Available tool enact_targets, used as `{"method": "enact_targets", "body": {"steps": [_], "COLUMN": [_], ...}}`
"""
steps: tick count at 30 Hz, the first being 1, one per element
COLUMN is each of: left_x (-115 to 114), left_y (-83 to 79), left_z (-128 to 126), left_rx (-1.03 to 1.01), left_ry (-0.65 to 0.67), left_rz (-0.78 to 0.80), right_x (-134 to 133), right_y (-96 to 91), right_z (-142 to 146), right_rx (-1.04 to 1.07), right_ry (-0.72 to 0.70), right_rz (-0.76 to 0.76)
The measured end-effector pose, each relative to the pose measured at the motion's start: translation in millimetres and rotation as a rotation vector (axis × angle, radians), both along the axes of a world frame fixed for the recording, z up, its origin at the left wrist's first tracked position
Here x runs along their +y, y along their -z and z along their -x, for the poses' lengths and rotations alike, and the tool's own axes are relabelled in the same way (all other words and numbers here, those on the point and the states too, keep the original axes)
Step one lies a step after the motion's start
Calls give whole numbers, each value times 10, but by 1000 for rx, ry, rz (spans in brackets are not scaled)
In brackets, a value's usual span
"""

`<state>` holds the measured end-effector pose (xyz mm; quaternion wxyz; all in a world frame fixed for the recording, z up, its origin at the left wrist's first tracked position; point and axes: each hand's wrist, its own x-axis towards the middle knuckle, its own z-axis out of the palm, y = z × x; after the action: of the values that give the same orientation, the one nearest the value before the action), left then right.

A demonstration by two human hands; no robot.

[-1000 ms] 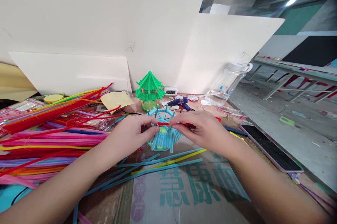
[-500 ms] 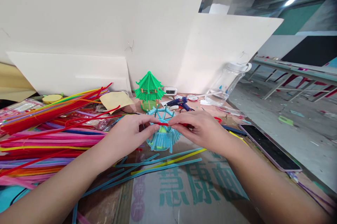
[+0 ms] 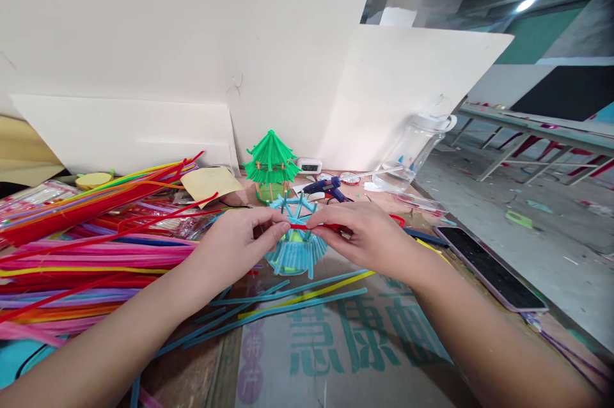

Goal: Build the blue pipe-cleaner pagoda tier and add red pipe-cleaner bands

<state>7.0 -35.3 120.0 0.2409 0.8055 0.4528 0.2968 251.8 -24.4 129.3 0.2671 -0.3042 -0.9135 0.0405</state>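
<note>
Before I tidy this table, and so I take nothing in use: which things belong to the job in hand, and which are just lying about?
In hand: red pipe cleaner, pinched by left hand and right hand; blue model close under it.
Lying about: green pavilion, glue gun, phone, clear jar, pipe cleaner pile, small clock.

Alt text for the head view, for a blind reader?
The left hand and right hand pinch a red pipe cleaner between them at a blue pipe-cleaner model. Behind stands a green pavilion model; a pipe-cleaner pile lies left, a phone right.
</note>
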Motion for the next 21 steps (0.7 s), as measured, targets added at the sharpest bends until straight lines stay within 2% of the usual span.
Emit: {"method": "enact_targets", "body": {"steps": [21], "left_x": [7], "left_y": [-5], "left_z": [-24], "left_rx": [33], "left_ry": [-5], "left_rz": [3], "right_x": [-6], "right_y": [-13], "right_z": [8], "right_rx": [-12], "right_ry": [7], "right_rz": [36]}}
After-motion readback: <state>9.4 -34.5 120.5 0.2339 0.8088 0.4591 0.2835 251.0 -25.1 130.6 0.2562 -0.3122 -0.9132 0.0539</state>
